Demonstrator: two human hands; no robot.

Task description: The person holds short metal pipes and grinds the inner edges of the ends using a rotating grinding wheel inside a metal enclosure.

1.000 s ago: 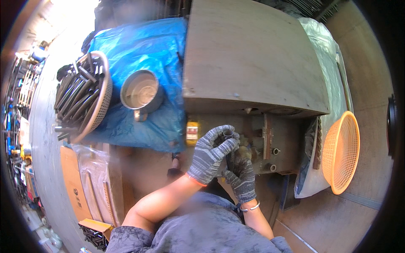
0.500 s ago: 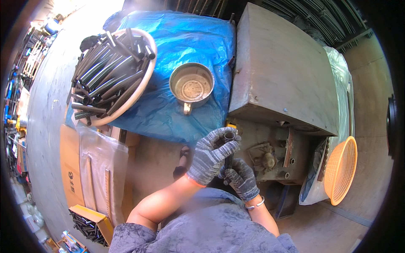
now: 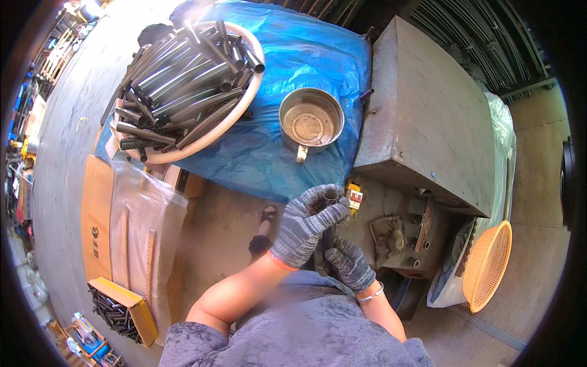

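Observation:
My left hand (image 3: 312, 223), in a grey striped knitted glove, is closed round the upper part of a dark metal tube (image 3: 331, 197), whose open round end points up. Lower down, my right hand (image 3: 348, 264), gloved alike, has its fingers curled at the tube's lower end; part of that end is hidden by the gloves. One tube or several there, I cannot tell. Just beyond my left fingertips is a small yellow and white switch box (image 3: 354, 199). A steel mug (image 3: 312, 120) with a handle stands on the blue plastic sheet (image 3: 257, 174) ahead.
A round white basin (image 3: 211, 139) heaped with dark tubes stands far left. A grey metal machine housing (image 3: 428, 116) rises to the right, with a rag (image 3: 386, 235) on its lower ledge. An orange mesh basket (image 3: 487, 266) hangs or leans beyond. A carton (image 3: 119, 290) holds short black pieces.
The view has shifted, so the basin and mug appear farther right and the switch box shows more fully. Both hands stay on the tube, which barely moves between them.

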